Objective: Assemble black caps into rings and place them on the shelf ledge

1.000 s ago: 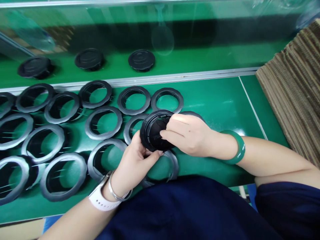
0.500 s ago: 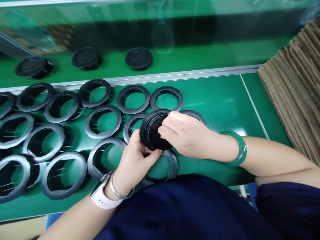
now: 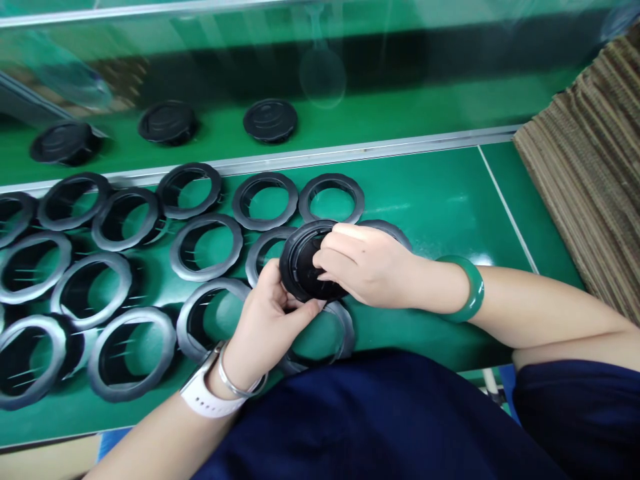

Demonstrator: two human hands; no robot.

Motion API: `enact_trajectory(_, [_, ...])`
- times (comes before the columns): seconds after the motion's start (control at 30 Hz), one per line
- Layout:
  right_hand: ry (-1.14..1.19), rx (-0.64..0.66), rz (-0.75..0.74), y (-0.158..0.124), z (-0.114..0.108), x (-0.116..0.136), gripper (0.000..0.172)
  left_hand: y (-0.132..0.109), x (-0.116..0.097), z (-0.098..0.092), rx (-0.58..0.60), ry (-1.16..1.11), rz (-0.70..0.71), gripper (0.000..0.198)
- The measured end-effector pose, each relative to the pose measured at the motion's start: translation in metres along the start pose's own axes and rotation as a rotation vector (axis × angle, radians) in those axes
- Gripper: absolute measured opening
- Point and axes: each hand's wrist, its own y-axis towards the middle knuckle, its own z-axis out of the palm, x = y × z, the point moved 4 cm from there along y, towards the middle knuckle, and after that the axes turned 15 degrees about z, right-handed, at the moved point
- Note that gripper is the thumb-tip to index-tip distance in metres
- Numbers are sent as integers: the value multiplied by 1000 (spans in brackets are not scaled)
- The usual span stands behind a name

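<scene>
My left hand [image 3: 270,323] is closed around the lower left edge of a round black plastic part [image 3: 303,263], its hollow side tilted up toward me. Over the right side of that hollow is my right hand [image 3: 373,267], fingers curled into a pinch. Whatever those fingertips grip inside is hidden behind them. Beneath and around the part, black plastic rings lie on the bench; one ring [image 3: 345,330] sits just below my hands, another ring [image 3: 333,199] just beyond them.
Several more black rings [image 3: 206,247] spread over the left of the green bench [image 3: 440,200]. Beyond a metal rail [image 3: 390,148], three round black caps [image 3: 270,121] rest on a green surface. A stack of corrugated cardboard [image 3: 580,160] stands at the right.
My right hand has shifted very slightly left over the part, its fingers still curled. My left hand keeps its hold. The caps beyond the rail appear slightly further left.
</scene>
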Motion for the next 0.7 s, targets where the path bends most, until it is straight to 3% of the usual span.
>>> enact_trajectory(0.5, [-22,-92,-32,-3,-3,6,29,2,0,-3,12,83,25,59])
enact_trajectory(0.7, [-11,-48,-30,-2,-8,3,28,2,1,-1,6,66,28,56])
